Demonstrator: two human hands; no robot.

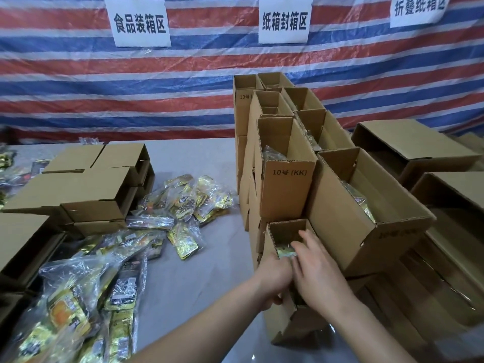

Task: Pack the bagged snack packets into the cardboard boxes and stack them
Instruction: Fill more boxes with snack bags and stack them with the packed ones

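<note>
An open cardboard box stands at the near front of a stack of boxes. A yellow bagged snack packet lies inside it. My left hand grips the box's left wall, fingers curled over the rim. My right hand reaches into the box with straight fingers pressing on the packet. Loose bagged snack packets lie heaped on the grey table to the left. More packets in clear bags fill the near left corner.
Open filled boxes marked "10号 (KK)" rise in a stepped stack behind my hands. Empty folded boxes sit at the left, and larger boxes at the right. A striped tarp with paper signs hangs behind.
</note>
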